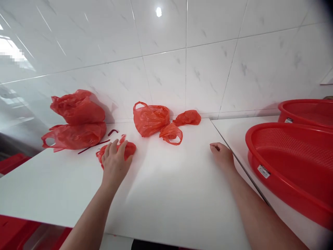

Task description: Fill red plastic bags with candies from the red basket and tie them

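My left hand (116, 160) reaches over a small crumpled red plastic bag (130, 149) on the white table, fingers spread and partly hiding it. Whether the fingertips press on the bag, I cannot tell. My right hand (222, 155) rests near the table's right edge with its fingers curled in, and no object shows in it. Toward the wall lie a filled-looking red plastic bag (151, 119) with a loop handle, a smaller red bag (171, 133) touching it, and a knotted-looking red bag (187, 117).
Two stacked red plastic bags (78, 135) stand at the back left, beside a dark red straw (93, 147) and a short bent piece (112, 132). On the right, a large red plastic basket (262, 158) stands before another red basket (286, 106). A tiled wall (166, 80) bounds the back.
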Demonstrator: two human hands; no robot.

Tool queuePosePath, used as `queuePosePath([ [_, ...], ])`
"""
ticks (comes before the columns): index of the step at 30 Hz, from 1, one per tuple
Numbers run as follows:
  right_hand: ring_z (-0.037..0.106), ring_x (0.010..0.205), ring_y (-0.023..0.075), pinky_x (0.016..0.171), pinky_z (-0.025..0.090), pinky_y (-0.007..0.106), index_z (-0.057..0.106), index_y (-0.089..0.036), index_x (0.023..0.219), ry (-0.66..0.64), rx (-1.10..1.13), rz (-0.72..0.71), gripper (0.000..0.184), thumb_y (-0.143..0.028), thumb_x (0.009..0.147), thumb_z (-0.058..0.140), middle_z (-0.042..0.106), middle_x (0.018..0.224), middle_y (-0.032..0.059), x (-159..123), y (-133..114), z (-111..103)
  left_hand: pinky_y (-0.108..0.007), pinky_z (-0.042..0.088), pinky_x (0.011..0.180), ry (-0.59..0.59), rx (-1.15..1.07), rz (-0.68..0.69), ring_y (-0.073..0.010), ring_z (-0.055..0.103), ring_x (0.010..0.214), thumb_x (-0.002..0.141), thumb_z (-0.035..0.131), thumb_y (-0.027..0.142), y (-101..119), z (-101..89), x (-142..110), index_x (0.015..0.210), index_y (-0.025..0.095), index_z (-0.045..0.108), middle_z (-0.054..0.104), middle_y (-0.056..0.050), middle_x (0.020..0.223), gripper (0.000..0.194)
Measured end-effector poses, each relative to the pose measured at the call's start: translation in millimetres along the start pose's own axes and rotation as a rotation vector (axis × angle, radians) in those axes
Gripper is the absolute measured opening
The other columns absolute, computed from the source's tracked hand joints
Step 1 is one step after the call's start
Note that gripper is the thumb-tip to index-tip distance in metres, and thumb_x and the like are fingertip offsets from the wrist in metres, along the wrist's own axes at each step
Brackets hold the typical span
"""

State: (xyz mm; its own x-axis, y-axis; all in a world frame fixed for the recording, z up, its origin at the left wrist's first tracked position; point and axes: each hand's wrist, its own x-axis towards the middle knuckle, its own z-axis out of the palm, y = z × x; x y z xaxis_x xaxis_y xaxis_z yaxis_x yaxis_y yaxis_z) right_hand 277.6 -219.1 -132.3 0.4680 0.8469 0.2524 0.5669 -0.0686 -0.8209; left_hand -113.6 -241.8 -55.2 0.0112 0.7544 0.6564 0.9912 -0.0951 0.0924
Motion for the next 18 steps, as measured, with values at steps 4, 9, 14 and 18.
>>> queuePosePath([
  [4, 0.059, 0.076, 0.0192, 0.067, 0.041, 0.032, 0.066, -0.025, 0.086, -0.064, -0.054, -0.021, 0.023, -0.036, 0.075, 0.049, 0.067, 0.085, 0.0018, -6.0, -3.7, 4.6, -0.048, 0.032, 0.104, -0.076, -0.175, 0.3, -0.0298, 0.032, 0.132, 0.081, 0.054, 0.024, 43.5, 16.7, 4.8, 0.126, 0.024, 0.046, 0.034, -0.012, 0.142, 0.045],
  [9, 0.06, 0.079, 0.0189, 0.069, 0.042, 0.031, 0.065, -0.025, 0.085, -0.109, -0.073, -0.047, 0.021, -0.034, 0.077, 0.048, 0.067, 0.088, 0.0018, -10.2, -5.0, 3.3, -0.046, 0.035, 0.103, -0.245, -0.452, 0.388, -0.0298, 0.024, 0.136, 0.074, 0.063, 0.02, 102.1, 66.6, 33.2, 0.141, 0.024, 0.021, 0.018, -0.014, 0.151, 0.08],
  [14, 0.06, 0.073, 0.0176, 0.067, 0.043, 0.031, 0.064, -0.026, 0.086, -0.142, -0.048, -0.074, 0.022, -0.037, 0.079, 0.048, 0.066, 0.08, 0.0003, -14.6, -9.7, 2.4, -0.044, 0.031, 0.104, -0.307, -0.51, 0.133, -0.0332, 0.029, 0.133, 0.071, 0.067, 0.029, 129.7, 117.8, 50.9, 0.144, 0.013, 0.012, 0.033, -0.019, 0.143, 0.093],
  [18, 0.06, 0.082, 0.0187, 0.074, 0.046, 0.033, 0.057, -0.022, 0.112, -0.164, 0.116, -0.088, 0.042, -0.046, 0.077, 0.053, 0.063, 0.098, 0.0054, -17.8, -15.4, 8.7, -0.042, 0.038, 0.098, -0.435, -0.499, 0.243, -0.0255, 0.051, 0.115, 0.078, 0.055, 0.019, 139.8, 127.6, 32.7, 0.139, 0.017, 0.03, 0.055, -0.014, 0.124, 0.066],
])
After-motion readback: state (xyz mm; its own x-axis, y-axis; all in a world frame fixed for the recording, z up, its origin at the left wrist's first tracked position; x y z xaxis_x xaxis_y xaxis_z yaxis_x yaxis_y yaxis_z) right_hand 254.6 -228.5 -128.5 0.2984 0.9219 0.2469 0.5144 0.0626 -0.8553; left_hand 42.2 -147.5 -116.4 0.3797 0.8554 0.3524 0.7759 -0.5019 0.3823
